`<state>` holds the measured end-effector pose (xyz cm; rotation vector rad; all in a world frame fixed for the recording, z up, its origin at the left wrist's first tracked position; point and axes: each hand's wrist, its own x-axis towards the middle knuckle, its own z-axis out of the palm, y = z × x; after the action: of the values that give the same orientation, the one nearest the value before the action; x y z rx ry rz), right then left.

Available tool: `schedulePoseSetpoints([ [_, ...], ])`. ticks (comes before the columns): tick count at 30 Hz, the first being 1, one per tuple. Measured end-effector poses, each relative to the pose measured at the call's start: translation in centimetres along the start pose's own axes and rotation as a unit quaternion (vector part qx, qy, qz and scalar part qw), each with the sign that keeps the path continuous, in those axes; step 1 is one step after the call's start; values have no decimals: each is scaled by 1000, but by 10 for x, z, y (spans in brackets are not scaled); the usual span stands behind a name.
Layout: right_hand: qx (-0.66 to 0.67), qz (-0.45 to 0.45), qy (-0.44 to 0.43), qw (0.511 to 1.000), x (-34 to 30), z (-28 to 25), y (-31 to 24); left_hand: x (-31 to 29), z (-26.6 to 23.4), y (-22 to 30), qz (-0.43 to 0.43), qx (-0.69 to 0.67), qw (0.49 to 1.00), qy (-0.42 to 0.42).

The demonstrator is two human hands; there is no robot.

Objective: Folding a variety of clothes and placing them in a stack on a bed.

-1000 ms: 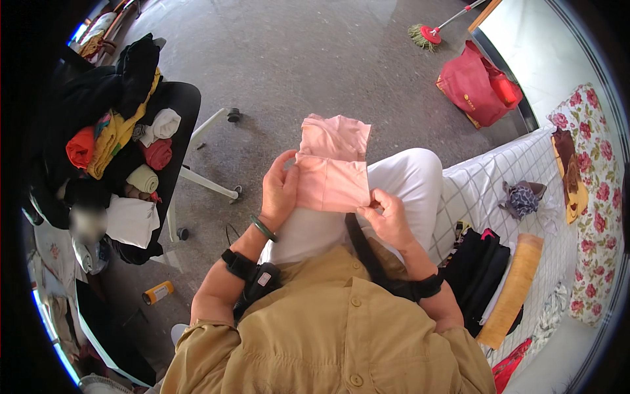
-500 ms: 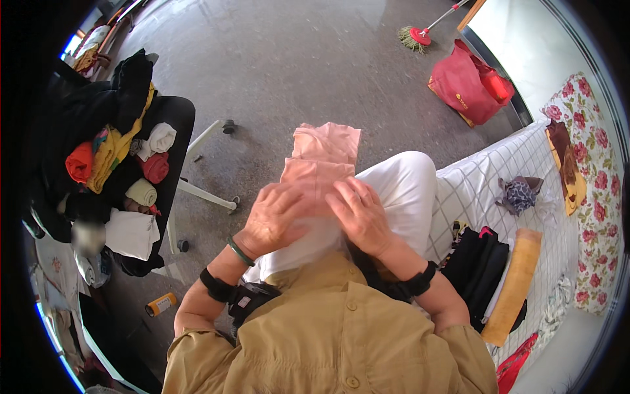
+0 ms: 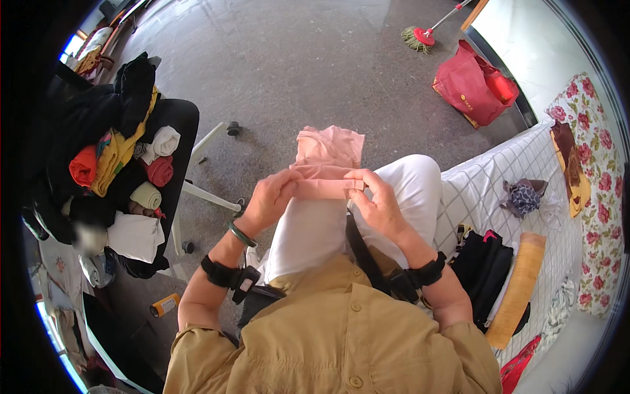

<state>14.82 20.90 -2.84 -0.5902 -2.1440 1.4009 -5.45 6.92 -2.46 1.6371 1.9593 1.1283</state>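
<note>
A pink garment (image 3: 330,148) lies across my white-trousered lap, its far part loose and wrinkled over the knee. Its near edge is turned up into a flat, narrow fold. At the left end of that fold, my left hand (image 3: 274,196) grips the cloth with fingers bent round it. On the right end, my right hand (image 3: 377,200) pinches the fold between thumb and fingers. A green bangle (image 3: 242,234) circles my left wrist, and black straps sit on both forearms.
On the left, a black chair (image 3: 182,121) bears a pile of dark clothes and several rolled garments. To the right, a quilted bed (image 3: 453,197) holds folded black clothes (image 3: 482,269) and a tan roll (image 3: 518,289). A red bag (image 3: 469,85), a mop (image 3: 420,38) and an orange can (image 3: 165,305) are on the floor.
Both hands, which lay over the pink garment with spread fingers, now grip its near edge at either end. That edge has been folded away from me, uncovering more of my white trousers.
</note>
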Motion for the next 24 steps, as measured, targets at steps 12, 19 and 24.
schedulePoseSetpoints([
  [12, 135, 149, 51, 978, 13, 15, 19, 28, 15, -12, -117, -84, 989, 37],
  [19, 35, 140, 83, 986, 19, 26, 23, 6, 18, 19, 203, 221, 952, 67],
  [24, -2, 134, 83, 988, 26, 22, 18, 24, 30, 24, 184, 181, 966, -19],
])
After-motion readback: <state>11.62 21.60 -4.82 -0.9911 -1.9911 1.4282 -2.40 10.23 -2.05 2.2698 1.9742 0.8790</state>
